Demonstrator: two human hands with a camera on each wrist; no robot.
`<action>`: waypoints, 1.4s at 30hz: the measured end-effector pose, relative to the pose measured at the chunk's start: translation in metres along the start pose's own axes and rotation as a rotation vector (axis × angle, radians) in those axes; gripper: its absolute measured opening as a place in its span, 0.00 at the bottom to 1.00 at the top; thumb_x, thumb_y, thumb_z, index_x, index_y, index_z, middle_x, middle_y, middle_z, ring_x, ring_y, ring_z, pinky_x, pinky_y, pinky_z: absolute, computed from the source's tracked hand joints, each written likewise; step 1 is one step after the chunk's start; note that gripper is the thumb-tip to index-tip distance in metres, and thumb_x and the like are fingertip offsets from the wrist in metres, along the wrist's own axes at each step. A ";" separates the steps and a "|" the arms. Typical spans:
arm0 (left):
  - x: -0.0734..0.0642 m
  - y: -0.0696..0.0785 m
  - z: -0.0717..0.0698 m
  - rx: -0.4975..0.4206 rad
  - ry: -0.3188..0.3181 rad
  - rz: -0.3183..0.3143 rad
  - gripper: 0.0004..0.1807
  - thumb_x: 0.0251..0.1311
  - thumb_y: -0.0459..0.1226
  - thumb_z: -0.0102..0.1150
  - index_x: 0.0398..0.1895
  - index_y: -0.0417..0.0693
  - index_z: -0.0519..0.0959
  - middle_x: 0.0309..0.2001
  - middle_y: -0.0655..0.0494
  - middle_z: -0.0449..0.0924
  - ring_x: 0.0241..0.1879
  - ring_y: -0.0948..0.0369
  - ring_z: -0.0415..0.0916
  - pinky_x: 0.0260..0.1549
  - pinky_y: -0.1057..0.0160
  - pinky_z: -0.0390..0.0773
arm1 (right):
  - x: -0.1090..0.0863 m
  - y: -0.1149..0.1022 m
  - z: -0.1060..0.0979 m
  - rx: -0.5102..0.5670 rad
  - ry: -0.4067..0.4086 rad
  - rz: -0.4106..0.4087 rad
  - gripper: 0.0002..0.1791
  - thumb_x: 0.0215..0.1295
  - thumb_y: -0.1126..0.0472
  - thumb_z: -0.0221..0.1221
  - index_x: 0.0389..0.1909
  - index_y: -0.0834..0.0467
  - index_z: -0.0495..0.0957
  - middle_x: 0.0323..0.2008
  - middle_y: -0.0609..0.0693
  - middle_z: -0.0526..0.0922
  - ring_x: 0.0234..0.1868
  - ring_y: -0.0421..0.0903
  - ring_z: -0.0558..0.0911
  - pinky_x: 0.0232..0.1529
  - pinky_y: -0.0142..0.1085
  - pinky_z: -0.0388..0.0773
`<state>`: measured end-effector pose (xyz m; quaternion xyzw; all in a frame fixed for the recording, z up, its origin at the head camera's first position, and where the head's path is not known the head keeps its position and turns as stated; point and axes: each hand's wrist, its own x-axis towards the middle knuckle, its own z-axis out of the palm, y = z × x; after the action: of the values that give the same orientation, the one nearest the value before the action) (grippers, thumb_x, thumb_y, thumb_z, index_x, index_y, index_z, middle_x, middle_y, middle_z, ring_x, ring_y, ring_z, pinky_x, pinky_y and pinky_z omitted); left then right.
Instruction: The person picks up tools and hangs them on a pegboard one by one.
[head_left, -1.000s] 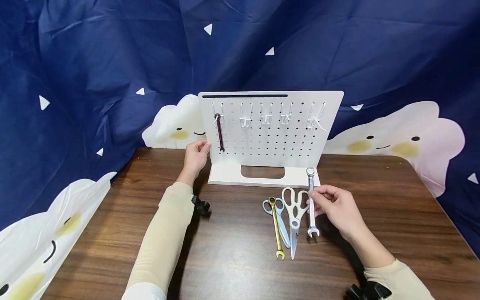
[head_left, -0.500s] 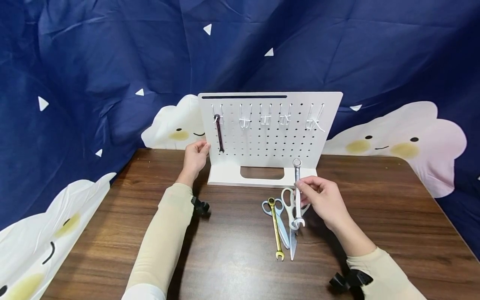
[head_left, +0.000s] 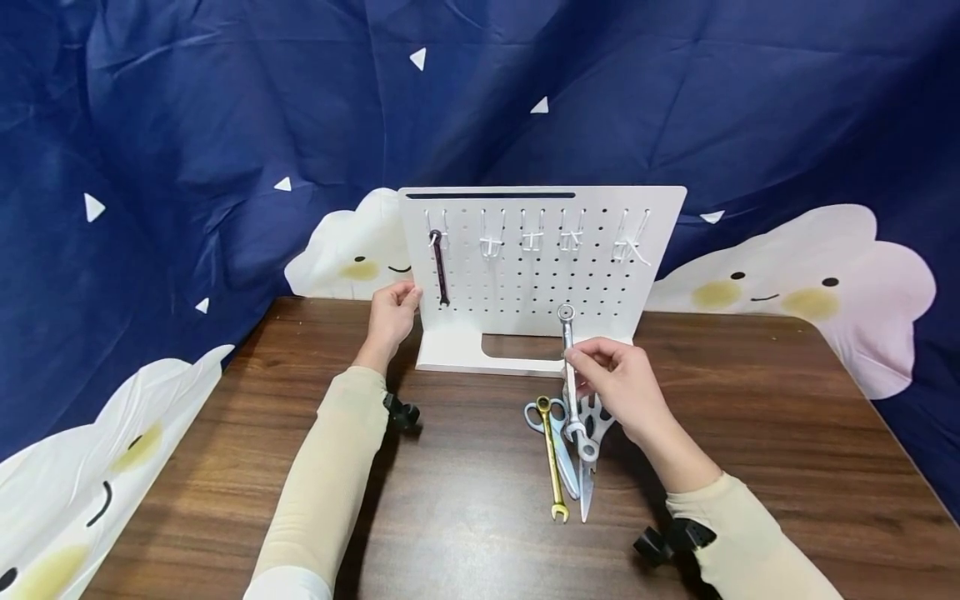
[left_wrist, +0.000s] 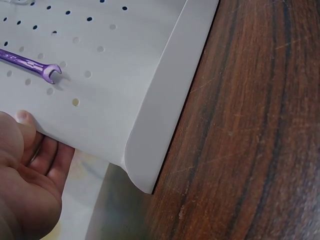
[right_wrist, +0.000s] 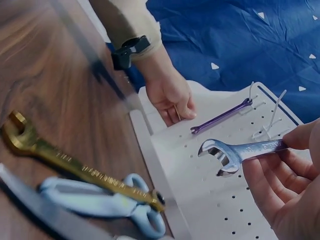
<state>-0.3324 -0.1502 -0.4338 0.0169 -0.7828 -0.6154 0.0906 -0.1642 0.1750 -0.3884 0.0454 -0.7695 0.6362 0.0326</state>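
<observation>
My right hand [head_left: 618, 383] pinches a silver combination wrench [head_left: 568, 358] by its shaft, ring end up, in front of the white pegboard [head_left: 525, 292]. In the right wrist view the open end of that silver wrench [right_wrist: 225, 156] points toward the board. My left hand [head_left: 392, 312] grips the pegboard's left edge, thumb on the front and fingers behind, as the left wrist view shows of the left hand [left_wrist: 30, 175]. A purple wrench [head_left: 440, 267] hangs from the leftmost hook. Below the silver wrench lie a gold wrench [head_left: 553, 458], light blue scissors [head_left: 564, 454] and white-handled scissors [head_left: 587, 483], partly covered.
Several white wire hooks [head_left: 532, 237] line the upper part of the board. The stand's base [head_left: 450, 354] rests on the brown wooden table [head_left: 450, 500]. A dark blue cloth [head_left: 480, 100] with white clouds hangs behind.
My right hand has carried the silver wrench leftward and slightly up, from the right side of the white-handled scissors to over them. The left hand stays on the pegboard's edge.
</observation>
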 end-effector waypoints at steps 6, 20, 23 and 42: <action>0.000 0.000 0.000 -0.024 0.010 0.001 0.13 0.80 0.33 0.58 0.54 0.29 0.85 0.37 0.54 0.85 0.36 0.71 0.77 0.59 0.49 0.86 | 0.008 -0.011 0.009 0.040 -0.023 -0.005 0.14 0.78 0.67 0.62 0.49 0.78 0.80 0.25 0.41 0.85 0.25 0.38 0.85 0.30 0.36 0.89; -0.001 -0.001 0.001 -0.019 0.010 0.008 0.13 0.80 0.33 0.58 0.54 0.29 0.85 0.36 0.55 0.85 0.35 0.71 0.77 0.59 0.49 0.86 | 0.024 -0.023 0.031 0.088 -0.051 -0.003 0.15 0.78 0.65 0.63 0.50 0.77 0.81 0.28 0.43 0.87 0.28 0.36 0.84 0.32 0.32 0.89; -0.001 -0.001 0.001 -0.016 0.010 0.009 0.13 0.80 0.33 0.58 0.54 0.29 0.85 0.34 0.58 0.84 0.35 0.71 0.77 0.57 0.52 0.87 | 0.027 -0.024 0.035 0.095 -0.057 -0.004 0.14 0.78 0.66 0.62 0.49 0.77 0.81 0.29 0.46 0.89 0.28 0.36 0.84 0.32 0.32 0.88; -0.001 0.000 0.000 -0.014 -0.004 -0.003 0.14 0.80 0.34 0.58 0.55 0.31 0.85 0.38 0.53 0.85 0.38 0.68 0.78 0.59 0.52 0.86 | 0.042 -0.042 0.056 0.147 -0.053 0.001 0.16 0.78 0.64 0.62 0.53 0.75 0.82 0.27 0.43 0.85 0.26 0.38 0.87 0.33 0.34 0.90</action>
<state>-0.3318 -0.1503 -0.4337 0.0165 -0.7787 -0.6209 0.0882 -0.2013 0.1111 -0.3529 0.0641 -0.7212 0.6897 0.0086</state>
